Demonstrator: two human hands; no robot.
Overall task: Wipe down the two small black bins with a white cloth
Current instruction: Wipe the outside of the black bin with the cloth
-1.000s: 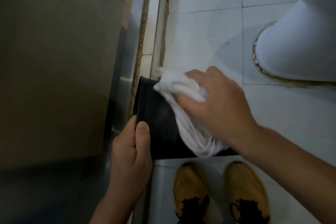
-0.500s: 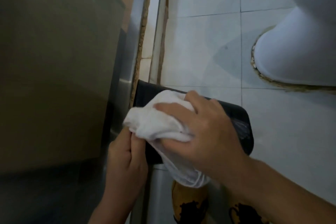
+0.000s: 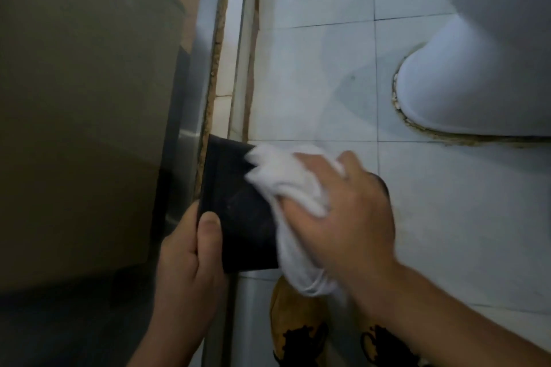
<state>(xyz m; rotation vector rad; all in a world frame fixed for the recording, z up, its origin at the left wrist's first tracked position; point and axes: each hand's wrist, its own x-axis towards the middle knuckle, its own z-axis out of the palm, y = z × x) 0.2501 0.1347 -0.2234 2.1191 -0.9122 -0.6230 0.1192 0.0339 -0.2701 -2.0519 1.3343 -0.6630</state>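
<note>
One small black bin (image 3: 238, 211) is held up off the floor, lying on its side in front of me. My left hand (image 3: 190, 259) grips its near left edge, thumb on top of the black wall. My right hand (image 3: 346, 217) holds a bunched white cloth (image 3: 286, 179) and presses it on the bin's right part. The cloth's tail hangs down below the bin. The hand and cloth hide the bin's right end. A second bin is not in view.
A white toilet base (image 3: 465, 86) stands on the pale floor tiles (image 3: 313, 68) at the upper right. A dark door panel (image 3: 89, 98) with a metal frame (image 3: 190, 140) fills the left. My yellow-brown shoes (image 3: 298, 328) are below the bin.
My right hand has swept the cloth from the bin's near left corner back to its right part. The left thumb on the bin's edge is uncovered again.
</note>
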